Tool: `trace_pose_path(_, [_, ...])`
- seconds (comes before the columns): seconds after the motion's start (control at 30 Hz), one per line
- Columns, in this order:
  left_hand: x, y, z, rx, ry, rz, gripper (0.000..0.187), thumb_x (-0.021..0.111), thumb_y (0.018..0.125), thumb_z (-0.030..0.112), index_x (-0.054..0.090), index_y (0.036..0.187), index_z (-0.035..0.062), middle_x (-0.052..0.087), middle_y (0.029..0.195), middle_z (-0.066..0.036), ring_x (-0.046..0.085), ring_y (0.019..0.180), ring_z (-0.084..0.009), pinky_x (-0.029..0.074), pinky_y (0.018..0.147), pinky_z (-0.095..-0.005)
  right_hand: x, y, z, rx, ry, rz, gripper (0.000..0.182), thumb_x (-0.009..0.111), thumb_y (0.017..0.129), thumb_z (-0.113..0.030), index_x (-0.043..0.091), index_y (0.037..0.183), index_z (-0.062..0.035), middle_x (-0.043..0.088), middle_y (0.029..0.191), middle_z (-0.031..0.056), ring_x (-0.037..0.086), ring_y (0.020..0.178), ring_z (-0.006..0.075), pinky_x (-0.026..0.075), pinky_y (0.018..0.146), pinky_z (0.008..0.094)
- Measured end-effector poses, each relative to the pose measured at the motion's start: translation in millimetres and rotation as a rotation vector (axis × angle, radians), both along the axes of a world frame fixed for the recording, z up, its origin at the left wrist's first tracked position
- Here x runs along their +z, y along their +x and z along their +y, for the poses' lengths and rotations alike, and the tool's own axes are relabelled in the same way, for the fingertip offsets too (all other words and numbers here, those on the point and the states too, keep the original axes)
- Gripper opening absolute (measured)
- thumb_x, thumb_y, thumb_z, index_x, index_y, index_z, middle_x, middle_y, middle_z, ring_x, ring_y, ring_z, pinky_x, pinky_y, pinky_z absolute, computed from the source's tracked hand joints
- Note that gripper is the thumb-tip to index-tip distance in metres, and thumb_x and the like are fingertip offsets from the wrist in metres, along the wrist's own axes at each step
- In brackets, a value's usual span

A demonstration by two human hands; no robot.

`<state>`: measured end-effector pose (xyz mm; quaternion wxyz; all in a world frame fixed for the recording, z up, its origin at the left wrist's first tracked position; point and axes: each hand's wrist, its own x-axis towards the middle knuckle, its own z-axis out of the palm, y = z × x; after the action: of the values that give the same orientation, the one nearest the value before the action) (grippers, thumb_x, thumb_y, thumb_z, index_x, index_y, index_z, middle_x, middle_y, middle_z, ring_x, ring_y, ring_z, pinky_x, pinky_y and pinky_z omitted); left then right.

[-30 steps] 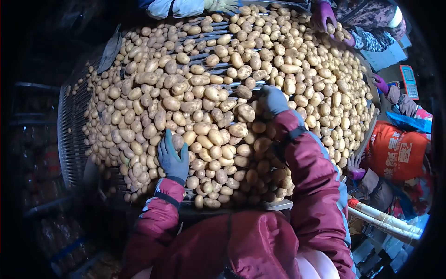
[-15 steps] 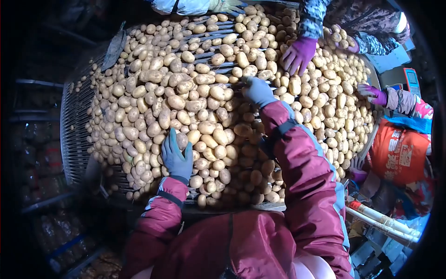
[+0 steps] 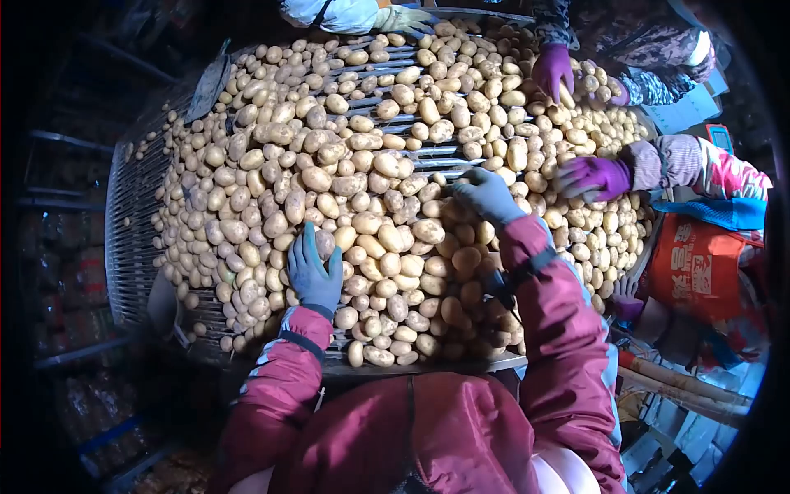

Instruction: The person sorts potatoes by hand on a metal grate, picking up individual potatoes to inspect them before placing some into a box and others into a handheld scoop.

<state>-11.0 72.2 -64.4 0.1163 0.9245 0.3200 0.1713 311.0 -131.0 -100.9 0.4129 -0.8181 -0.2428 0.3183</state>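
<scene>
Many potatoes [image 3: 280, 181] cover a slatted metal sorting surface [image 3: 132, 239]. My left hand [image 3: 315, 270], in a grey-blue glove, rests on the potatoes at the near side, thumb and fingers spread around a darker potato [image 3: 324, 244] that it touches. Further right, my right hand [image 3: 487, 196], also gloved, is over the potatoes beside a patch of bare slats [image 3: 436, 156]; its fingers point left and are partly curled, and whether anything is under them is hidden.
Co-workers' purple-gloved hands reach in at the top right [image 3: 554, 72] and right [image 3: 594, 178]. A pale-gloved hand [image 3: 403, 20] is at the top edge. A red-orange bag [image 3: 691, 267] and long pipes [image 3: 683, 380] are at the right.
My right hand has moved right and nearer to me, exposing bare slats. My left hand has barely moved. One co-worker's hand has reached in from the right; another has drawn back upward.
</scene>
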Motion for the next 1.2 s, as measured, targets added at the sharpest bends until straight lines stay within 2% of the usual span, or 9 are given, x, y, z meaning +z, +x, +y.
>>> trace_pose_path(0.1, [-3.7, -2.5, 1.2, -0.012, 0.071, -0.040, 0.070, 0.071, 0.092, 0.035, 0.046, 0.150, 0.0040, 0.055, 0.140, -0.020, 0.052, 0.129, -0.0375, 0.041, 0.109, -0.0488, 42.9, -35.9, -41.7, -0.326, 0.356, 0.490, 0.028, 0.072, 0.098, -0.029, 0.070, 0.106, -0.0028, 0.068, 0.084, -0.0006, 0.057, 0.064, 0.0068, 0.045, 0.054, 0.0207])
trace_pose_path(0.23, [-1.9, -3.2, 5.6, -0.024, 0.055, -0.047, 0.070, 0.071, 0.092, 0.035, 0.046, 0.150, 0.0044, 0.055, 0.139, -0.021, 0.052, 0.128, -0.0377, 0.042, 0.109, -0.0479, 65.8, -102.9, -71.6, -0.491, 0.598, 0.912, 0.034, 0.073, 0.095, -0.032, 0.069, 0.115, -0.0050, 0.069, 0.093, 0.0037, 0.063, 0.068, 0.0142, 0.049, 0.053, 0.0270])
trace_pose_path(0.43, [38.5, 20.4, -36.3, -0.100, -0.742, -0.180, 0.061, 0.074, 0.093, 0.021, 0.050, 0.144, -0.0018, 0.059, 0.137, -0.016, 0.057, 0.124, -0.0241, 0.048, 0.105, -0.0347, 50.1, -184.7, -68.4, -0.517, 0.719, 1.376, 0.048, 0.058, 0.102, -0.048, 0.059, 0.138, -0.0154, 0.060, 0.126, 0.0042, 0.062, 0.109, 0.0241, 0.053, 0.089, 0.0440])
trace_pose_path(0.57, [58.3, 47.3, -94.9, -0.405, -0.778, -0.109, 0.056, 0.076, 0.091, 0.021, 0.055, 0.140, 0.0048, 0.062, 0.127, -0.012, 0.062, 0.113, -0.0194, 0.053, 0.096, -0.0339, 53.9, -205.6, -61.6, -0.532, 0.701, 1.350, 0.050, 0.055, 0.104, -0.050, 0.056, 0.141, -0.0160, 0.061, 0.123, 0.0036, 0.062, 0.104, 0.0241, 0.054, 0.091, 0.0438])
trace_pose_path(0.63, [54.4, 58.3, -125.6, -0.287, -1.157, -0.074, 0.064, 0.079, 0.083, 0.031, 0.057, 0.136, 0.0029, 0.060, 0.131, -0.021, 0.058, 0.122, -0.0364, 0.046, 0.107, -0.0454, 38.1, -210.0, -66.2, -0.475, 0.845, 1.332, 0.049, 0.053, 0.105, -0.048, 0.056, 0.139, -0.0136, 0.063, 0.124, 0.0050, 0.064, 0.107, 0.0229, 0.055, 0.092, 0.0430])
trace_pose_path(0.77, [44.3, 67.1, -158.6, -0.604, -0.576, -0.002, 0.072, 0.074, 0.084, 0.027, 0.044, 0.145, 0.0025, 0.049, 0.143, -0.024, 0.051, 0.130, -0.0410, 0.042, 0.112, -0.0475, 42.1, -207.3, -76.7, -0.559, 1.013, 1.148, 0.044, 0.051, 0.108, -0.040, 0.056, 0.138, -0.0088, 0.064, 0.129, 0.0066, 0.063, 0.116, 0.0205, 0.052, 0.102, 0.0387])
trace_pose_path(1.03, [62.4, 102.6, -165.7, -0.955, -0.533, 0.070, 0.067, 0.071, 0.091, 0.042, 0.053, 0.142, 0.0022, 0.056, 0.139, -0.021, 0.050, 0.135, -0.0382, 0.041, 0.114, -0.0460, 56.3, -175.7, -125.2, -0.479, 1.220, 1.334, 0.040, 0.057, 0.103, -0.032, 0.061, 0.132, -0.0043, 0.067, 0.125, 0.0084, 0.066, 0.112, 0.0203, 0.054, 0.099, 0.0370])
trace_pose_path(1.1, [73.8, 127.8, -152.3, -0.997, -0.791, 0.190, 0.055, 0.070, 0.093, 0.037, 0.059, 0.136, 0.0045, 0.063, 0.129, -0.019, 0.059, 0.124, -0.0350, 0.045, 0.109, -0.0431, 62.3, -178.8, -132.8, -0.951, 0.886, 1.232, 0.050, 0.053, 0.103, -0.045, 0.058, 0.133, -0.0053, 0.068, 0.116, 0.0161, 0.070, 0.101, 0.0289, 0.061, 0.080, 0.0397])
trace_pose_path(1.2, [40.9, 159.6, -114.0, -0.770, -0.744, 0.093, 0.040, 0.070, 0.095, 0.026, 0.065, 0.129, 0.0046, 0.066, 0.123, -0.014, 0.064, 0.112, -0.0261, 0.050, 0.101, -0.0377, 35.8, -172.7, -156.4, -0.620, 0.934, 0.872, 0.055, 0.046, 0.106, -0.045, 0.055, 0.137, -0.0004, 0.066, 0.120, 0.0197, 0.069, 0.106, 0.0320, 0.061, 0.091, 0.0426])
